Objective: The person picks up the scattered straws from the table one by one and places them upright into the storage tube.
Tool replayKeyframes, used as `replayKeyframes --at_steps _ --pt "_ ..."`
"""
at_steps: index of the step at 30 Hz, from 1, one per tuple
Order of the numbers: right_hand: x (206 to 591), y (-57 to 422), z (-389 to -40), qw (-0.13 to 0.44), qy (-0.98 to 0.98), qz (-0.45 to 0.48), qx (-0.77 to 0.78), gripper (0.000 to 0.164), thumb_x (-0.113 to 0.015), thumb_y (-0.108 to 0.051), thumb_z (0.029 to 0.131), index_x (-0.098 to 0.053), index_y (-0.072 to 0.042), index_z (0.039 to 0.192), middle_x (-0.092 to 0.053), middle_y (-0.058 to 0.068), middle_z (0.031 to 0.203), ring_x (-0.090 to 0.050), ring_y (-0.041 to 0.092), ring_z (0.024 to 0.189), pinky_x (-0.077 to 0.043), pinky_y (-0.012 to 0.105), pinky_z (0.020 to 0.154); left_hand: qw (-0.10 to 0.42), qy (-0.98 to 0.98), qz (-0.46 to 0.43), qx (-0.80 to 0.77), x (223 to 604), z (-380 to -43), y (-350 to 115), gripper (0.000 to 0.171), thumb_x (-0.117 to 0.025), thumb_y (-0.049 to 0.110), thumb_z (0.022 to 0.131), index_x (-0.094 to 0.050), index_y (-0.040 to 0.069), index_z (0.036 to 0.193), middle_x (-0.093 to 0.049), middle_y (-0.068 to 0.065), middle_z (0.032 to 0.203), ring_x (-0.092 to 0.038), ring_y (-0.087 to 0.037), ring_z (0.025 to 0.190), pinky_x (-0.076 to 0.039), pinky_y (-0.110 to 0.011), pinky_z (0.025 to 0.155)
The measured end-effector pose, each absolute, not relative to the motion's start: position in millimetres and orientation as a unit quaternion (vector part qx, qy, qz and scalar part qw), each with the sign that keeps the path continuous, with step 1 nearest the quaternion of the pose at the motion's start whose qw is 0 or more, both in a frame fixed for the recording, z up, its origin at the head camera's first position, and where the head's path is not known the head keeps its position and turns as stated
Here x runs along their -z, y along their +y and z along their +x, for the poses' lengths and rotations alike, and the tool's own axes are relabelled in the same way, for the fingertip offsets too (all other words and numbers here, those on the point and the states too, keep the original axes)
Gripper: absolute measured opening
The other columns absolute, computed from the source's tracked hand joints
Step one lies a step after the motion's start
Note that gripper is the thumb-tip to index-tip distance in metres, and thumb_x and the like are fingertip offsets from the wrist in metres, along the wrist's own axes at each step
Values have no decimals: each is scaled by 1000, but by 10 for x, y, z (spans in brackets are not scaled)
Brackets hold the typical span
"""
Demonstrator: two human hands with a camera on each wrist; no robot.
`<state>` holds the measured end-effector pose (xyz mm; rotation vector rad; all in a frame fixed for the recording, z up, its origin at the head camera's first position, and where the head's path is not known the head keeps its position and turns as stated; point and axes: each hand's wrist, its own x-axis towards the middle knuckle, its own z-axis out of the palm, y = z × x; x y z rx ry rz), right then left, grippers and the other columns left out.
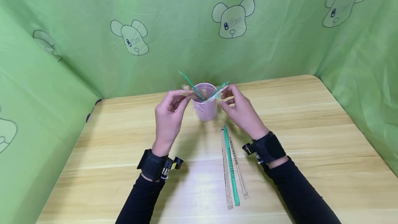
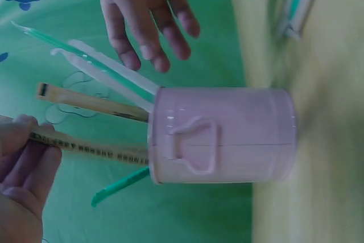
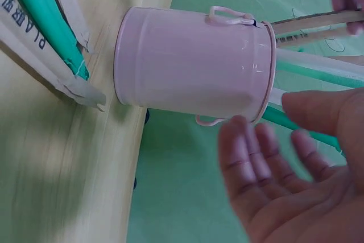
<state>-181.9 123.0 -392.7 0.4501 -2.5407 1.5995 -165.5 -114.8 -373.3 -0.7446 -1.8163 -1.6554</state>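
A pink bucket [image 1: 206, 112] with small side handles stands upright near the table's back edge, several straws leaning out of it. At its left, my left hand [image 1: 169, 115] pinches the upper part of a paper-wrapped straw [image 2: 108, 151] with black printing; that straw's lower end is hidden inside the bucket. My right hand [image 3: 284, 180] is beside the rim, fingers apart and holding nothing. Near it lean green straws, one [image 2: 105, 64] with pale whitish wrapping around it. Another green straw [image 1: 189, 81] tilts toward the back left, and a brown paper-wrapped straw [image 2: 91, 102] leans out too.
In front of the bucket, a green straw [image 1: 231, 167] lies on the wooden table [image 1: 124, 155] between two paper-wrapped straws, the left one [image 1: 226, 179] and the right one [image 1: 238, 168]. A green curtain [image 1: 180, 27] with printed bear heads hangs behind the table.
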Motion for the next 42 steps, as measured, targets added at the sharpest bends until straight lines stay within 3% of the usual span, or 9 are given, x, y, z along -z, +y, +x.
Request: replayKeyframes --at_steps 5,9,15,19,24,32,39,42 --pt "4002 1240 -1812 3 -856 119 -503 38 -65 -13 107 -49 -1 139 -62 20 126 -66 36 106 -58 47 87 273 -734 -234 576 3912 -1742 -1186 18 -73 -5 97 -76 -1 114 -78 -10 114 -75 -26 105 -59 -35 97" --pt "4084 1293 -1777 -65 -880 108 -458 39 -65 -15 107 -51 3 138 -64 20 117 -66 31 91 -59 42 78 270 -779 -214 524 4064 -1788 -1172 22 -73 -4 98 -78 2 118 -77 -8 118 -72 -21 110 -58 -33 97" --pt "4188 1395 -1725 -134 -896 98 -413 39 -70 -15 104 -54 5 134 -64 16 106 -62 24 80 -55 37 72 265 -807 -213 484 4176 -1796 -1127 24 -75 -1 98 -76 1 121 -69 -13 124 -66 -26 115 -61 -39 87" --pt "4191 1420 -1709 -153 -901 88 -397 38 -75 -17 100 -58 2 128 -63 13 99 -60 24 79 -53 37 70 239 -828 -182 473 4192 -1781 -1128 25 -74 4 100 -73 0 125 -65 -16 124 -68 -30 105 -62 -39 82" --pt "4195 1406 -1707 -200 -898 125 -370 37 -79 -15 95 -64 0 125 -62 8 92 -57 22 81 -49 35 73 205 -852 -141 461 4185 -1752 -1154 14 -69 1 102 -70 -3 115 -60 -18 106 -65 -28 90 -60 -36 74" --pt "4232 1374 -1721 -206 -893 154 -370 39 -75 -2 92 -62 1 129 -59 5 84 -54 18 74 -46 33 72 193 -863 -131 447 4173 -1748 -1190 16 -62 -8 99 -70 -3 112 -53 -14 94 -59 -27 84 -52 -32 70" --pt "4214 1370 -1736 -183 -902 138 -365 57 -63 -7 101 -43 13 150 -55 5 83 -52 19 74 -46 34 73 172 -868 -125 449 4166 -1742 -1202 21 -61 -8 99 -69 -3 117 -53 -11 94 -60 -26 85 -53 -34 71" --pt "4194 1378 -1753 -173 -908 148 -351 44 -57 -10 106 -54 14 142 -55 6 80 -52 19 72 -45 35 71 167 -869 -125 449 4159 -1735 -1206 24 -61 -8 98 -67 -3 120 -54 -12 94 -60 -27 86 -54 -36 72"
